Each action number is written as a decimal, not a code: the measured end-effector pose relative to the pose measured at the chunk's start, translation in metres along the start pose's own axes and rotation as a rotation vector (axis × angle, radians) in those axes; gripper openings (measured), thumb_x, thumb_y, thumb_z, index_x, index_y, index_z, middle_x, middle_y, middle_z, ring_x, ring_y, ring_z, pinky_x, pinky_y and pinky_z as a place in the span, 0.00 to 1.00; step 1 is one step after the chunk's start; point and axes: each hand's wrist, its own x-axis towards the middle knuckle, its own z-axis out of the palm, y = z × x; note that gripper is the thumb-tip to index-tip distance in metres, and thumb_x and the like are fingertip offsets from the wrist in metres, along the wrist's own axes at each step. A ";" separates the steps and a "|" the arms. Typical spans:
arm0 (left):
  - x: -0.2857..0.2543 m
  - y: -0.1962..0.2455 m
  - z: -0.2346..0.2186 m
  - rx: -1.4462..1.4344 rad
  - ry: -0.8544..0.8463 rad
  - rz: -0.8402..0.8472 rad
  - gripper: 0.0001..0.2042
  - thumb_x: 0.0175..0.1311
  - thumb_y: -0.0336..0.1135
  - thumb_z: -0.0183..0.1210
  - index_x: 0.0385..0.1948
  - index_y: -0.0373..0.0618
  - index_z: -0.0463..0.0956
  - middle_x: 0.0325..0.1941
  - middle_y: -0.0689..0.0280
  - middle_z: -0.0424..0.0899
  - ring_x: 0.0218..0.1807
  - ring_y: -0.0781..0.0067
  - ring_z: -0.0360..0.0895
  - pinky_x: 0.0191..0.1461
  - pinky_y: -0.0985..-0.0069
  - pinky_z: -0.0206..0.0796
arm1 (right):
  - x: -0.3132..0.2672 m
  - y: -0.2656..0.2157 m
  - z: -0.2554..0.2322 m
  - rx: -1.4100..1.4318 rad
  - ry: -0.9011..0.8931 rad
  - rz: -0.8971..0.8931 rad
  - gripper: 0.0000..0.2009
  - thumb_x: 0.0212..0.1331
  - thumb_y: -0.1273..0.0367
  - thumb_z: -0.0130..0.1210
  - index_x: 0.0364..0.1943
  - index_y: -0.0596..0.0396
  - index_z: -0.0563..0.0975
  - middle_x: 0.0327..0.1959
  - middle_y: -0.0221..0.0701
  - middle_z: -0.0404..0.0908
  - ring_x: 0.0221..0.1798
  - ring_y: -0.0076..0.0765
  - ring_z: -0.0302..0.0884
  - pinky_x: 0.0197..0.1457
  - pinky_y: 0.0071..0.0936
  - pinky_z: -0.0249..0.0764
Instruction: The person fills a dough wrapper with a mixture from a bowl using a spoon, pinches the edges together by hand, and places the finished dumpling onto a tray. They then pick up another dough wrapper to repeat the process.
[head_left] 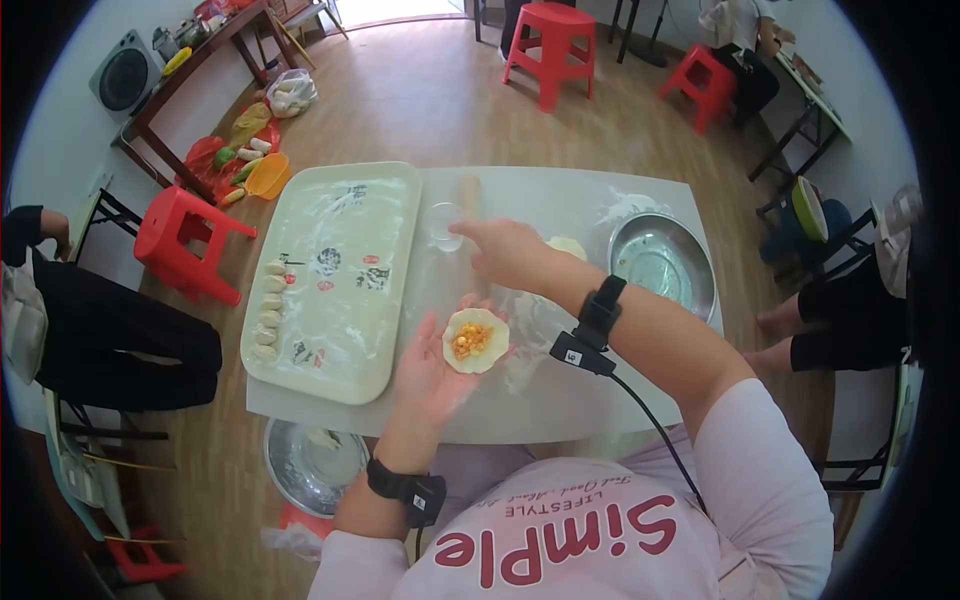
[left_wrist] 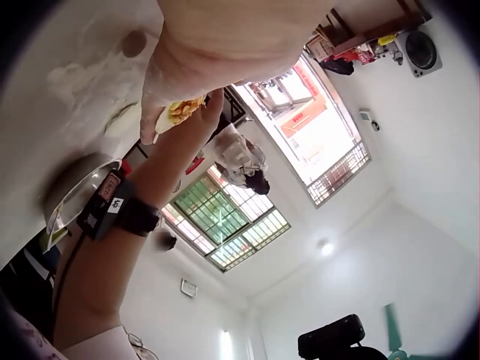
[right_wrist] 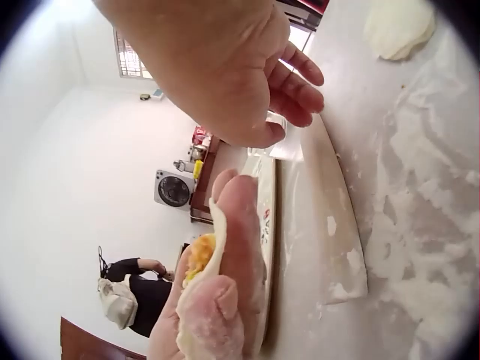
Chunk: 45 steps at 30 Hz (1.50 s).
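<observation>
Here, at a floured white table (head_left: 560, 400), a person in a pink shirt works dough. Left hand (head_left: 432, 372) lies palm up over the table's near edge, fingers only gently cupped, carrying a round dumpling wrapper (head_left: 476, 340) with a heap of yellow-orange filling (head_left: 469, 341) at its middle; wrapper rests flat on the palm and fingers, not pinched. Right hand (head_left: 507, 250) is stretched out beyond it, fingers loose and slightly bent, holding nothing, its fingertips close to a small clear bowl (head_left: 444, 224); I cannot tell whether they touch it. A lump of dough (head_left: 568, 247) sits just beside that hand, and a wooden rolling pin (head_left: 470, 192) lies behind it. A steel basin (head_left: 662, 262) stands on the table's right end. A cream tray (head_left: 340, 275) takes up the left part, with 1 row of finished dumplings (head_left: 270, 310) along its left edge. A second steel bowl (head_left: 312, 465) sits low, below the table's near edge.
</observation>
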 end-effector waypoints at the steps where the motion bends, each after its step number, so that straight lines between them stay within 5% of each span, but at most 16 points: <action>1: -0.001 0.005 -0.001 -0.006 -0.003 0.005 0.24 0.74 0.48 0.35 0.63 0.39 0.58 0.67 0.53 0.63 0.70 0.48 0.58 0.70 0.42 0.50 | 0.007 0.001 0.005 -0.050 0.020 -0.027 0.23 0.54 0.72 0.50 0.58 0.45 0.72 0.32 0.38 0.83 0.37 0.47 0.81 0.42 0.41 0.76; 8: 0.003 0.023 -0.002 -0.048 0.048 0.102 0.22 0.75 0.46 0.34 0.60 0.39 0.60 0.65 0.52 0.66 0.69 0.48 0.59 0.70 0.43 0.52 | 0.008 -0.012 -0.005 -0.179 -0.113 0.053 0.17 0.54 0.72 0.51 0.50 0.46 0.77 0.32 0.38 0.82 0.37 0.46 0.80 0.41 0.41 0.75; 10: 0.007 0.023 0.003 -0.036 0.069 0.108 0.22 0.75 0.46 0.33 0.60 0.39 0.60 0.65 0.52 0.66 0.69 0.49 0.59 0.70 0.44 0.52 | -0.038 -0.029 -0.029 0.030 0.129 -0.088 0.18 0.54 0.74 0.52 0.51 0.45 0.78 0.29 0.37 0.81 0.31 0.43 0.78 0.38 0.39 0.73; 12: 0.013 0.020 0.006 -0.038 0.041 0.128 0.22 0.75 0.45 0.33 0.60 0.39 0.61 0.65 0.52 0.66 0.70 0.49 0.59 0.70 0.45 0.53 | -0.081 -0.031 -0.029 0.034 0.148 -0.147 0.20 0.54 0.74 0.52 0.53 0.44 0.76 0.28 0.36 0.80 0.30 0.43 0.77 0.38 0.39 0.72; 26: 0.053 -0.064 0.035 0.012 -0.079 -0.204 0.23 0.75 0.45 0.33 0.63 0.39 0.59 0.67 0.51 0.63 0.70 0.48 0.58 0.71 0.51 0.54 | -0.210 0.003 -0.006 0.014 0.360 -0.214 0.26 0.47 0.77 0.57 0.55 0.46 0.75 0.20 0.27 0.71 0.22 0.36 0.70 0.34 0.32 0.67; 32: 0.059 -0.105 0.052 0.094 -0.068 -0.321 0.24 0.74 0.45 0.35 0.64 0.40 0.58 0.68 0.52 0.62 0.71 0.50 0.56 0.72 0.53 0.52 | -0.253 0.028 -0.025 -0.056 0.696 -0.107 0.21 0.44 0.77 0.60 0.48 0.47 0.79 0.22 0.27 0.71 0.26 0.35 0.70 0.35 0.33 0.67; 40: 0.081 -0.146 0.022 0.216 -0.143 -0.624 0.24 0.73 0.44 0.37 0.64 0.38 0.57 0.66 0.49 0.64 0.71 0.48 0.56 0.73 0.54 0.50 | -0.300 0.065 -0.016 -0.127 0.676 -0.125 0.16 0.48 0.72 0.60 0.45 0.46 0.78 0.27 0.28 0.73 0.29 0.37 0.71 0.35 0.34 0.68; 45: 0.070 -0.141 0.001 0.317 0.032 -0.695 0.23 0.73 0.42 0.37 0.63 0.37 0.59 0.65 0.47 0.64 0.70 0.45 0.56 0.73 0.52 0.48 | -0.313 0.072 -0.004 0.050 0.562 -0.220 0.10 0.54 0.70 0.58 0.42 0.47 0.77 0.27 0.29 0.73 0.28 0.37 0.72 0.35 0.35 0.67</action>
